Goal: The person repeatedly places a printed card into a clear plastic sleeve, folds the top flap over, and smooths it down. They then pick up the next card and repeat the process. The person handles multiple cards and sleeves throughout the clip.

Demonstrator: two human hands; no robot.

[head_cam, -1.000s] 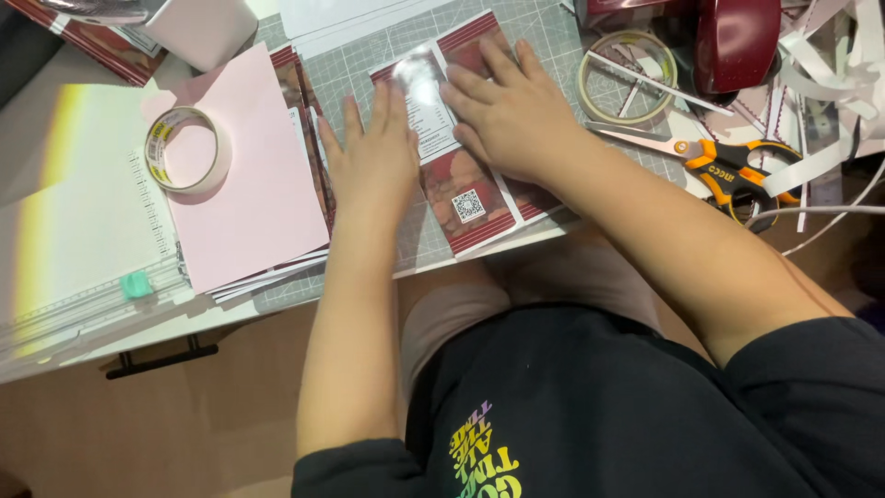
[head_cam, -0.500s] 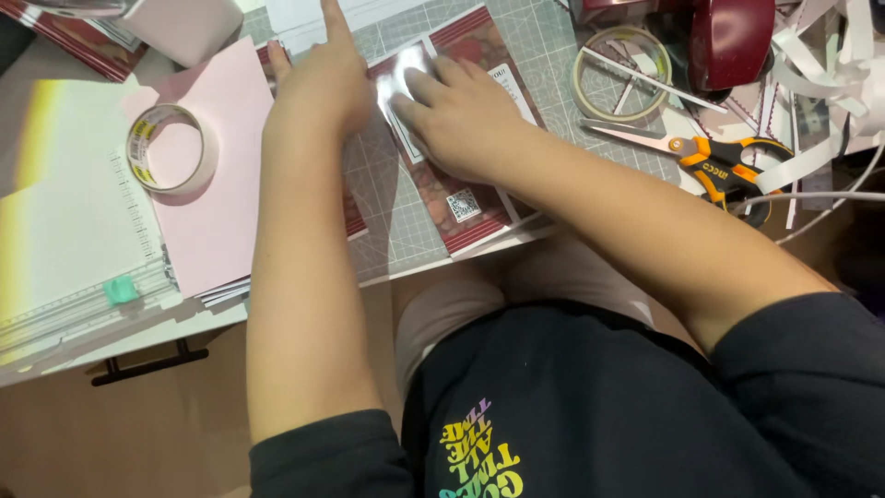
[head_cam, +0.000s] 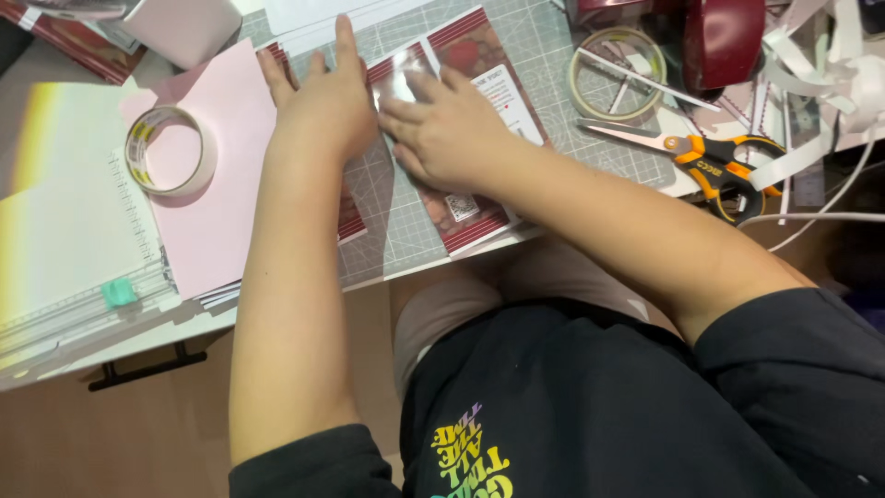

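Note:
A glossy red and white printed card (head_cam: pixel 484 88) lies on a grey-green gridded cutting mat (head_cam: pixel 396 217). My right hand (head_cam: pixel 447 129) lies flat on the card's middle, fingers spread toward the left. My left hand (head_cam: pixel 323 97) rests palm down just left of it, over a second red-edged card (head_cam: pixel 350 217) whose lower corner shows beside my forearm. The two hands' fingertips almost touch. Neither hand grips anything.
A pink paper sheet (head_cam: pixel 217 212) with a clear tape roll (head_cam: pixel 169 150) on it lies to the left, beside a paper trimmer (head_cam: pixel 74 267). To the right are another tape roll (head_cam: pixel 616 74), orange-handled scissors (head_cam: pixel 682 152), a dark red object (head_cam: pixel 724 37) and white paper strips (head_cam: pixel 811 55).
My left hand slid left off the card onto the second card, then stayed there. My right hand moved down-left over the card's middle. The camera view shifted slightly.

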